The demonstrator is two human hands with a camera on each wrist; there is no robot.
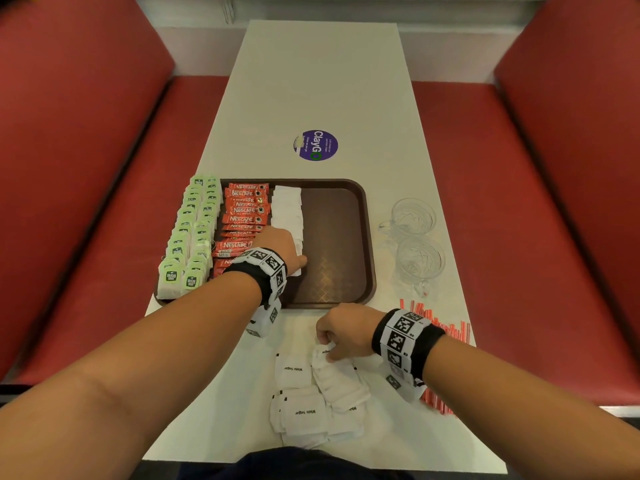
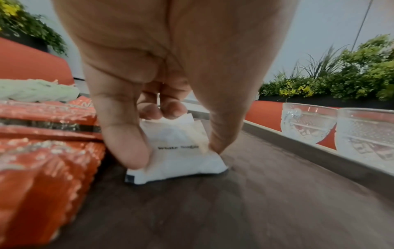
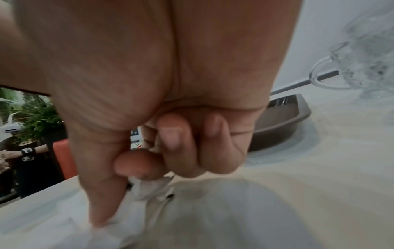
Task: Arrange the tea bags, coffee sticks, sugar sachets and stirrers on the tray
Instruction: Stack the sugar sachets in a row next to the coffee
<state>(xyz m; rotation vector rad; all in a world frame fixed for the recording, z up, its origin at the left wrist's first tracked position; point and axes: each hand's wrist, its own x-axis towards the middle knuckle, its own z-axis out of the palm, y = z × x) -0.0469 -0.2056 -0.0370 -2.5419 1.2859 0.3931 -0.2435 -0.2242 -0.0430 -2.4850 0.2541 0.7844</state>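
A brown tray [image 1: 346, 237] holds two columns of green tea bags [image 1: 192, 233], a column of red coffee sticks [image 1: 246, 216] and a column of white sugar sachets [image 1: 286, 209]. My left hand [image 1: 282, 249] sits at the near end of that sugar column, its thumb and fingers pinching a white sugar sachet [image 2: 181, 158] against the tray floor [image 2: 213, 210]. My right hand [image 1: 341, 329] is in front of the tray over a loose pile of sugar sachets [image 1: 311, 400], pinching one sachet [image 3: 149, 187] at its top. Red stirrers [image 1: 446, 330] lie on the table under my right wrist.
Two clear glass cups [image 1: 414, 213] [image 1: 420, 261] stand to the right of the tray. A purple round sticker [image 1: 316, 145] lies on the white table [image 1: 311, 81] beyond it. Red bench seats flank the table on both sides.
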